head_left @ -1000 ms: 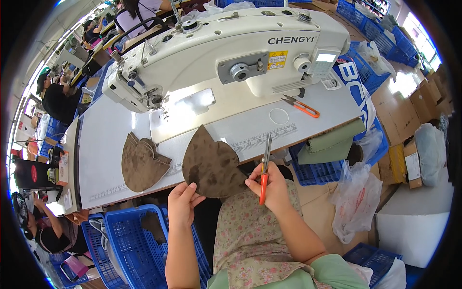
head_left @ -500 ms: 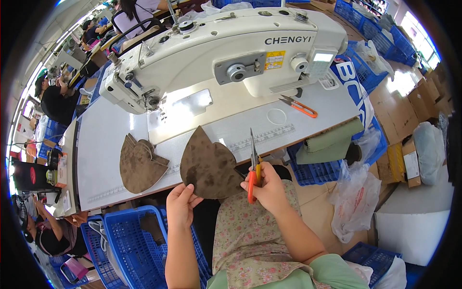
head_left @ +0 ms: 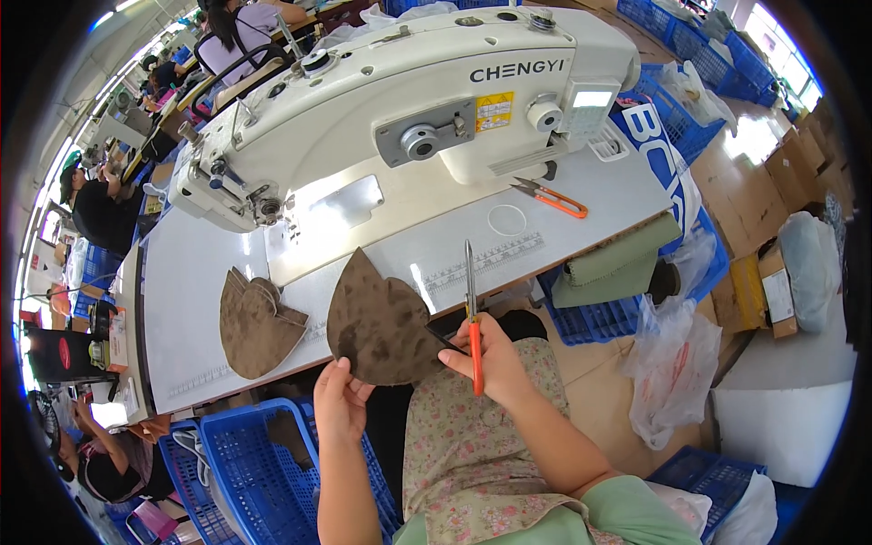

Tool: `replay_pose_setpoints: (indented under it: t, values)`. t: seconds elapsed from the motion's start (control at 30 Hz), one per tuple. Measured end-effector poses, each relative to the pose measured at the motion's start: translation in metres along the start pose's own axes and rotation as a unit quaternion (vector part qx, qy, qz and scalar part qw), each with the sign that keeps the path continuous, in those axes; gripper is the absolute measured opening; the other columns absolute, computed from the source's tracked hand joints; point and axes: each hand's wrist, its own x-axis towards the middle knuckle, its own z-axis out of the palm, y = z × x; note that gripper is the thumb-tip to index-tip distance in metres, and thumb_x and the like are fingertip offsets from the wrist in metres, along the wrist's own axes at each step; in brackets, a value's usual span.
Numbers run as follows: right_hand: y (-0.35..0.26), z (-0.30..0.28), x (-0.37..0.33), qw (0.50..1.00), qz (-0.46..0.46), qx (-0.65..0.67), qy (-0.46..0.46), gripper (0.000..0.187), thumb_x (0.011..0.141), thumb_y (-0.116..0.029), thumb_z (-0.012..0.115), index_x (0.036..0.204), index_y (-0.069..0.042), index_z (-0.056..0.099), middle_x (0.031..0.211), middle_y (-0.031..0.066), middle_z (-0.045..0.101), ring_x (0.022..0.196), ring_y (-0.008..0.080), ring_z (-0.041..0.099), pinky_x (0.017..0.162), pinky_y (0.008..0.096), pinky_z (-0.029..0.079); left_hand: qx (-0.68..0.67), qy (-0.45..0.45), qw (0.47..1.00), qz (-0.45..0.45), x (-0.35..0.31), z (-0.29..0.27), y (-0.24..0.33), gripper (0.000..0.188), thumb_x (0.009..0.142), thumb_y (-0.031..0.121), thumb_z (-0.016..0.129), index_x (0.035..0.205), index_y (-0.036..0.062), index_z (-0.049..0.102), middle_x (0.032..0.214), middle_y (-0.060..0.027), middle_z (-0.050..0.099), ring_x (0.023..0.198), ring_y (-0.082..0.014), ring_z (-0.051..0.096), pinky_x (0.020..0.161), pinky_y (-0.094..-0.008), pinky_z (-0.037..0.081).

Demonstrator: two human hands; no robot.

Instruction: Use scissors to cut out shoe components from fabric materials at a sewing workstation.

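My left hand (head_left: pixel 341 400) pinches the lower left edge of a brown, mottled, suede-like fabric piece (head_left: pixel 377 327) with a pointed top and a rounded lobe. In my right hand (head_left: pixel 495 363) are scissors (head_left: pixel 475 350) with an orange handle, their blades together and pointing away from me. The thumb of that hand reaches toward the fabric's right edge, where a narrow dark strip (head_left: pixel 445 340) runs to the fingers. On the table at the left lies a similar stack of brown fabric pieces (head_left: pixel 254 329), apart from my hands.
A white sewing machine (head_left: pixel 345 136) spans the table (head_left: pixel 182 272). Orange-handled thread snips (head_left: pixel 554 198) and a clear ring (head_left: pixel 507 220) lie right of centre. Blue baskets (head_left: pixel 259 463) stand below left, with green fabric (head_left: pixel 609 272) over another at right. A co-worker (head_left: pixel 100 204) sits far left.
The scissors have turned in my right hand, their blades now seen nearly edge-on. Both hands still hold the fabric piece and scissors; the whole view has shifted slightly.
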Motion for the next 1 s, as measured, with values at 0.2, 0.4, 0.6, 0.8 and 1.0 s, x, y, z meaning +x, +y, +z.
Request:
replay_pose_setpoints:
  t: [0.2,0.4,0.6,0.8,1.0]
  values:
    - [0.012,0.006,0.001,0.998,-0.064,-0.021,0.018,0.040,0.074,-0.022,0.077,0.094,-0.004,0.048,0.081,0.0046,0.056,0.070,0.0128,0.053,0.066,0.0277,0.046,-0.183,-0.108,0.967,-0.142,-0.010,0.020,-0.062,0.047,0.095,0.044,0.045,0.130,0.0132,0.045,0.125,-0.0054,0.055,0.103,-0.0199,0.056,0.081,-0.0332,0.044]
    - [0.001,-0.001,-0.005,0.997,-0.022,-0.068,0.014,0.039,0.075,-0.023,0.077,0.095,-0.004,0.050,0.080,0.0024,0.053,0.071,0.0107,0.051,0.065,0.0253,0.043,-0.114,-0.045,0.983,-0.137,-0.003,0.056,-0.067,0.030,0.085,0.013,0.063,0.113,0.0099,0.053,0.106,-0.0009,0.061,0.086,-0.0128,0.057,0.074,-0.0282,0.043]
    - [0.017,-0.046,-0.044,0.996,0.025,-0.066,-0.055,0.046,0.074,-0.023,0.078,0.109,-0.004,0.054,0.087,-0.0003,0.050,0.079,0.0103,0.048,0.073,0.0239,0.041,-0.119,-0.010,0.988,-0.099,-0.008,0.062,-0.061,0.029,0.085,0.011,0.063,0.112,0.0105,0.054,0.100,-0.0008,0.064,0.085,-0.0132,0.061,0.064,-0.0277,0.045]
    - [0.051,-0.061,-0.089,0.972,0.093,-0.185,-0.112,0.054,0.073,-0.033,0.077,0.112,-0.004,0.053,0.092,0.0072,0.054,0.084,0.0195,0.052,0.077,0.0320,0.043,-0.100,-0.013,0.992,-0.081,-0.005,0.063,-0.063,0.024,0.085,0.013,0.063,0.108,0.0107,0.056,0.097,-0.0005,0.066,0.080,-0.0135,0.064,0.057,-0.0271,0.046]
    - [0.036,-0.048,-0.079,0.972,0.102,-0.168,-0.131,0.056,0.072,-0.042,0.076,0.105,-0.003,0.054,0.095,0.0132,0.059,0.085,0.0239,0.056,0.075,0.0343,0.045,-0.075,-0.012,0.994,-0.079,-0.004,0.060,-0.064,0.026,0.086,0.013,0.062,0.110,0.0099,0.055,0.100,-0.0013,0.066,0.081,-0.0145,0.064,0.057,-0.0268,0.046]
